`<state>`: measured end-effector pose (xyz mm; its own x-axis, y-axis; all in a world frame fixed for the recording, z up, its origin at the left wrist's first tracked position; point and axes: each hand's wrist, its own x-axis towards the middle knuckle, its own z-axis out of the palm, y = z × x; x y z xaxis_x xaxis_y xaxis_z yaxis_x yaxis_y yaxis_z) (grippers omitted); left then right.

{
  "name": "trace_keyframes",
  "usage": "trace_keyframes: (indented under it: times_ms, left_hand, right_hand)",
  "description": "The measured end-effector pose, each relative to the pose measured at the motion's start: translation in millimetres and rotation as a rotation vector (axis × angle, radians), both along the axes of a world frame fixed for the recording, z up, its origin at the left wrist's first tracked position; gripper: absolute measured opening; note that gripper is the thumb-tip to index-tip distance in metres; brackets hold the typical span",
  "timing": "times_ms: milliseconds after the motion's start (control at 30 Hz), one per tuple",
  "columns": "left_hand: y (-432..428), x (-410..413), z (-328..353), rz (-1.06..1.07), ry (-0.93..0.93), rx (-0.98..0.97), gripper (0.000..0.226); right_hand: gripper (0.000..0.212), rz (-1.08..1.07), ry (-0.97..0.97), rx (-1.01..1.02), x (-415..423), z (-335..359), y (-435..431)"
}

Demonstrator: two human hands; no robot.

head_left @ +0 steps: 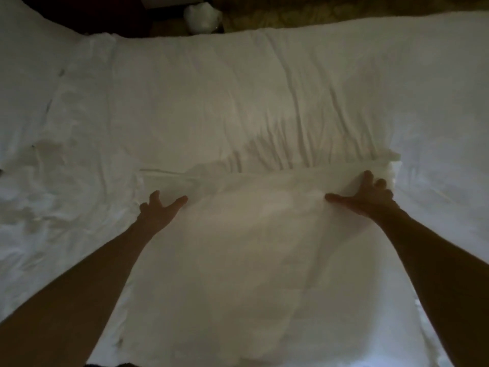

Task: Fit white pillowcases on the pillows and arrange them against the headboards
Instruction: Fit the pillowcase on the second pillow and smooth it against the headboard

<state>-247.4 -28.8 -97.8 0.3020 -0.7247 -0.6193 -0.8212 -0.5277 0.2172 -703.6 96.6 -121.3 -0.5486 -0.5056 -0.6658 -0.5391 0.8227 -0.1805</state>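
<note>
pillow [251, 255] flat on bed [211, 83] | your left hand [161, 209] spread open, pressing pillow's far-left edge | your right hand [367, 194] at pillow's far-right corner, fingers bent, can't tell if gripping

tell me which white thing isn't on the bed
The crumpled white bundle on the floor beyond the bed's far edge. The pillow nearest the camera lies on the bed.

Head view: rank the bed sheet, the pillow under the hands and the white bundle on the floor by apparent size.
1. bed sheet
2. pillow, enlarged by nearness
3. white bundle, far off, so true size unsure
</note>
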Motion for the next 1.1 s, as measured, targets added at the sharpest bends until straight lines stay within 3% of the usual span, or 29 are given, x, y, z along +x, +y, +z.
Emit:
trace_keyframes:
  times_ms: [200, 333, 567, 733, 933, 1033, 1100]
  left_hand:
    - [-2.2, 6.7, -28.8, 0.163, 0.088, -0.025, 0.101]
    - [-7.6, 14.0, -44.9, 0.265, 0.095, -0.080, 0.109]
    - [-17.6, 31.8, -59.3, 0.238, 0.087, -0.100, 0.126]
    - [-8.1, 45.9, -39.6, 0.200, 0.116, -0.099, 0.108]
    - [9.4, 70.0, 19.1, 0.197, 0.113, -0.246, 0.078]
    - [27.2, 88.9, 56.6, 0.188, 0.127, -0.304, 0.077]
    - [42.1, 108.0, 82.1, 0.215, 0.145, -0.359, 0.089]
  right_hand:
    - [0.146, -0.215, -0.040, -0.002, -9.3, -20.4, 3.5]
    - [0.152, -0.332, -0.072, 0.009, -15.7, -27.9, 7.3]
    - [0.149, -0.341, -0.029, -0.067, -19.9, -32.0, 12.8]
    - [0.107, -0.325, -0.061, -0.186, -9.8, -10.0, 10.5]
    - [0.074, -0.312, 0.014, -0.323, 29.5, 33.4, 11.1]
    - [0.058, -0.255, 0.067, -0.389, 54.4, 66.8, 7.4]
    - [0.052, -0.236, 0.102, -0.435, 71.9, 91.4, 3.4]
